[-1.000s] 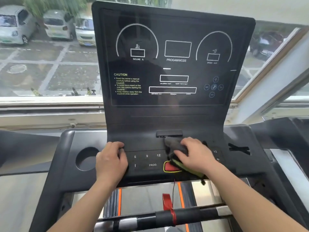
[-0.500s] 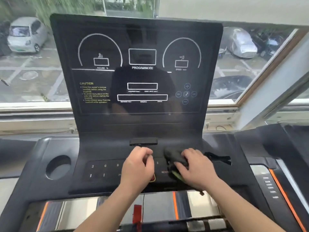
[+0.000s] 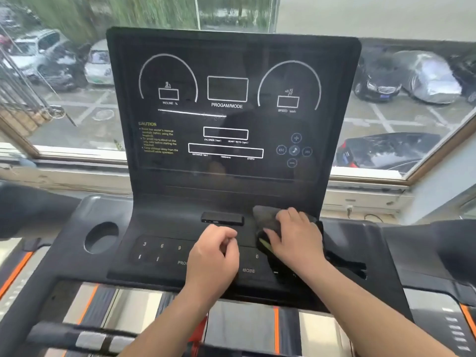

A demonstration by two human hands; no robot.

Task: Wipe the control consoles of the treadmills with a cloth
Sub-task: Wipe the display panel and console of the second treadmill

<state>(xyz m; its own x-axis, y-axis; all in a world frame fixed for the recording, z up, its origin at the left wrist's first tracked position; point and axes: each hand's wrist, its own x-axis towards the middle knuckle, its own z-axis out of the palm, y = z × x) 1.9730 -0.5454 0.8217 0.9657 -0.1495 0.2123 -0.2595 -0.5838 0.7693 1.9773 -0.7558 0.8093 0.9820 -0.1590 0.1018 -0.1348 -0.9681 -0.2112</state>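
On the right half of the keypad [image 3: 159, 251], just below the screen [image 3: 226, 119], my right grip [image 3: 296, 238] lies over the bunched dark cloth [image 3: 266, 220]. Its fingers bend round the wad and press it onto the console [image 3: 167, 217]. My left grip [image 3: 213, 256] rests beside it near the middle of the keypad, curled into a loose fist with nothing in it. The two are close but not touching.

To do this pass well, I judge I should flatten the cloth so more of it meets the surface. Then I should draw it across the keys in overlapping strokes, lightly, so no button gets pushed hard. The left grip sits on keys that need wiping, so it should lift clear before the cloth comes that way. The ledge round the port block [image 3: 222, 219] and the crease where the screen rises look like places dust would gather. A folded edge would reach them better than the wad.

Counting: one console in full view, one cloth, two grips, one port block, one cup hole [image 3: 101, 237] at the left. Whether the right side has its twin I cannot tell, as my arm and the cloth cover that part. The screen shows two dial arcs [image 3: 167, 55] and five round buttons [image 3: 294, 150]. Outside the window [image 3: 386, 119] stand several cars [image 3: 376, 83], too blurred to count.
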